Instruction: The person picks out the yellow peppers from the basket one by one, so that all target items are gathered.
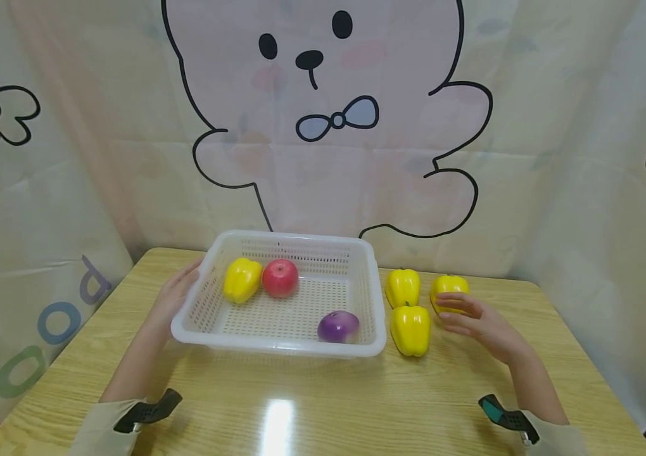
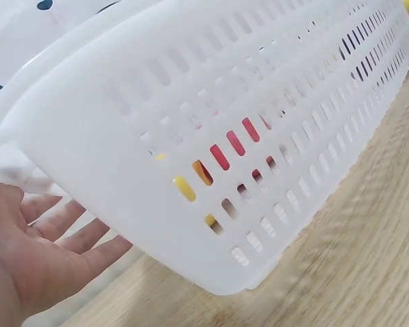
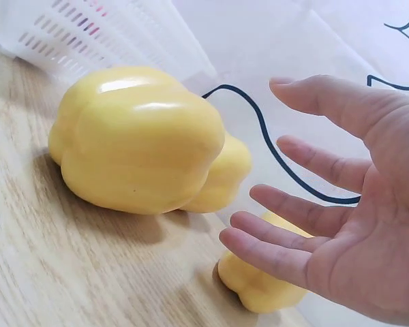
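A white plastic basket [image 1: 300, 346] with slotted walls stands on the table. Inside lie a yellow bell pepper [image 1: 242, 280], a round red fruit [image 1: 280, 278] and a purple onion [image 1: 338, 327]. At the basket's left side is my left hand [image 1: 177, 292], its extended fingers against the wall below the rim in the left wrist view. Right of the basket sit a front yellow pepper [image 1: 411, 331], a back one [image 1: 403, 288] and a right-hand one [image 1: 448, 286]. My right hand [image 1: 485, 326] hovers by the right-hand pepper, fingers spread, partly covering it and holding nothing.
The wooden table [image 1: 232, 405] has rounded back corners. Behind it hangs a cream curtain [image 1: 323, 177] with a cartoon bear, and more printed cloth encloses both sides. A dark strap [image 1: 149, 411] circles each wrist.
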A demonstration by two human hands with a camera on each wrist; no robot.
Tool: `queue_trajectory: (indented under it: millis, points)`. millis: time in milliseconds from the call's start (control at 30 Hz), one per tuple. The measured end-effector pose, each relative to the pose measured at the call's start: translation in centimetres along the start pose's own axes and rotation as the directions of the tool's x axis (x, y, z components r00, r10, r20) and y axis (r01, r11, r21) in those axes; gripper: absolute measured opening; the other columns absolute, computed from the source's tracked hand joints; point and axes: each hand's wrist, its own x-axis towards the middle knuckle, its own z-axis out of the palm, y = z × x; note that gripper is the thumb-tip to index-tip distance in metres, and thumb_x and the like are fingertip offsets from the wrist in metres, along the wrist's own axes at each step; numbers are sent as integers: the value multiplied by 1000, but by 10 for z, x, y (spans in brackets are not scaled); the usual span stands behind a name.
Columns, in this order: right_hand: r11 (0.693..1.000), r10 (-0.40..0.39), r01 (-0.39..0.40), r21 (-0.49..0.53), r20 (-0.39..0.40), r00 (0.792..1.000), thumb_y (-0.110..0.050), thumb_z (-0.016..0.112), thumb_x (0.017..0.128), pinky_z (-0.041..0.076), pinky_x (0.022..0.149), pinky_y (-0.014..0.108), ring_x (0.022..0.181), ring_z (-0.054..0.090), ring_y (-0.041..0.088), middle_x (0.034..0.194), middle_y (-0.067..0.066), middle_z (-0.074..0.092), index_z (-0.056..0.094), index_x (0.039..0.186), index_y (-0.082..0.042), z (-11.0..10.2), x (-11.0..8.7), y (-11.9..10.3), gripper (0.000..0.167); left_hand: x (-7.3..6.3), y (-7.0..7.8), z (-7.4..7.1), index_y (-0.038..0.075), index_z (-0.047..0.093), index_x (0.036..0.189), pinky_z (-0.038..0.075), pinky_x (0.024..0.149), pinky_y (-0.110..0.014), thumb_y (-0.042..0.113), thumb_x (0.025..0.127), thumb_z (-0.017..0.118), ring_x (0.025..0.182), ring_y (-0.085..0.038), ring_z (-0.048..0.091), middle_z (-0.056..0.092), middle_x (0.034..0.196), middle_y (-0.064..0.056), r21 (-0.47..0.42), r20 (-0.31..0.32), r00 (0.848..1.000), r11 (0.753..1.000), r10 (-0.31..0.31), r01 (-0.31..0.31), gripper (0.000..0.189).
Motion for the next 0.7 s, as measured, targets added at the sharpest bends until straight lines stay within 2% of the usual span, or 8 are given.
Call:
queue_trajectory:
  millis: [233,467,700]
  points:
    - [1000,-22,22,-10,-13,1000,-13,62,108,57,97,26,121,61,-2,157,34,36,38,152,13,-1,-2,-6,57,-3,2,0,25,21,170,59,87,-25,51,113,40,104,-1,67,46,155,-13,27,-29,999,999,19,-19,65]
    - [999,-42,42,-20,-13,999,-12,61,108,57,97,25,119,61,-4,158,35,34,38,152,14,-1,-6,-15,57,-7,5,2,25,24,170,59,88,-25,50,113,38,104,-1,67,40,161,-18,37,-38,999,999,20,-19,63]
    - [998,-48,46,-47,-28,998,-14,60,109,57,97,24,118,61,-4,159,32,36,38,154,12,-3,-9,-20,56,-7,6,1,25,26,169,59,86,-25,48,114,38,103,-1,67,42,160,-19,80,-58,998,997,23,-19,61]
